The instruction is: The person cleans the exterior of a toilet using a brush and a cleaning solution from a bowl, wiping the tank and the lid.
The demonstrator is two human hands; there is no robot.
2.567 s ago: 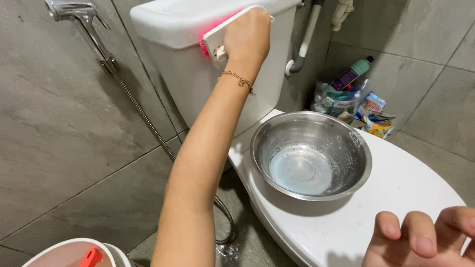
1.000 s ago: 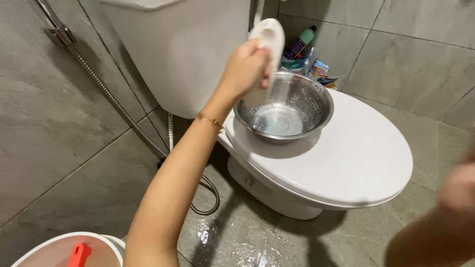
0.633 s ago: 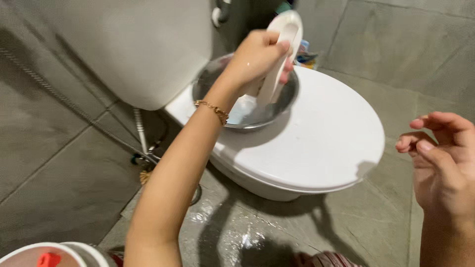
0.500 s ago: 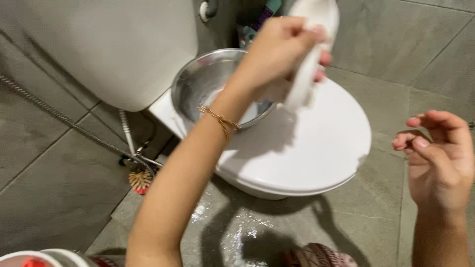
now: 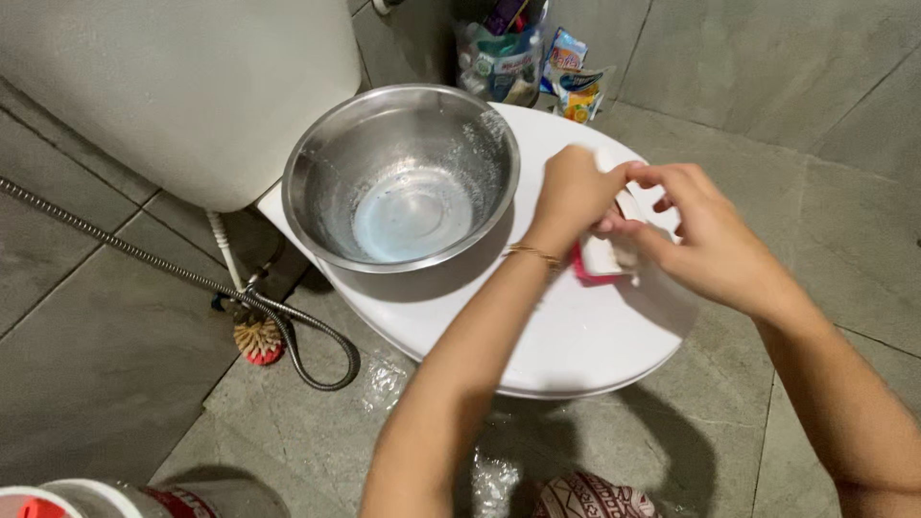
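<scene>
Since half a second ago, left hand (image 5: 573, 195) has come down from above the bowl to the toilet lid (image 5: 576, 336), and right hand (image 5: 705, 235) has closed in to meet it.

Head view: both hands together over the lid's right part, near its far edge. Left hand clamped on a white scrub brush (image 5: 604, 251) with pink-red underside; brush sits low, at or just above the lid surface, contact hard to tell. Right hand fingers pinched on the brush's near end, touching the left fingers. Thin bracelet (image 5: 534, 253) on left wrist.

Steel bowl (image 5: 403, 177) stands on the lid's left rear part, a little pale liquid in its bottom, well clear of the hands. Cistern (image 5: 182, 86) behind it. Metal hose (image 5: 192, 280) loops across floor tiles at left. Bottles and packets (image 5: 523, 58) in the far corner.
</scene>
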